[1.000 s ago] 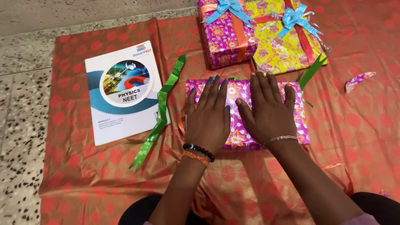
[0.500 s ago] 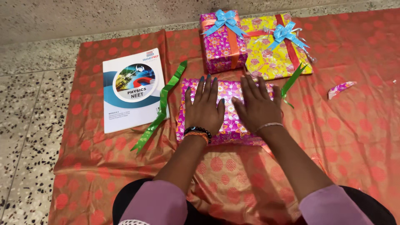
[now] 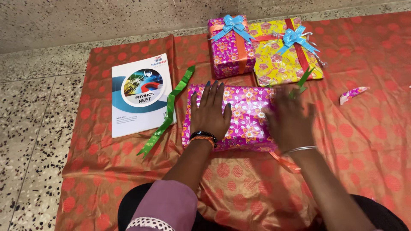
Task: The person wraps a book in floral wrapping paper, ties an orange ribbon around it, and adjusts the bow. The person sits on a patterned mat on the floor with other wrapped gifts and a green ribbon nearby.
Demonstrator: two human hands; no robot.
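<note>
Two hands press down on a pink wrapped box in the middle of the frame.

Nearest the camera, low in the frame, is a purple sleeve (image 3: 165, 203). Above it the left hand (image 3: 210, 114) lies flat on the pink wrapped box (image 3: 246, 117), its fingers (image 3: 207, 92) spread a little and holding nothing. The right hand (image 3: 289, 122) lies on the right end of the same box; it is blurred, so I cannot tell how its fingers sit. An orange ribbon (image 3: 284, 162) sticks out from under the box near the right wrist. The box sits on a red spotted cloth (image 3: 364, 149) on the floor. To the left lie a green ribbon (image 3: 168, 113) and a white book (image 3: 141, 95). Farther up sit a pink gift (image 3: 227, 47) and a yellow gift (image 3: 282, 60), touching, each with a blue bow. A paper scrap (image 3: 353, 94) lies at the right.
</note>
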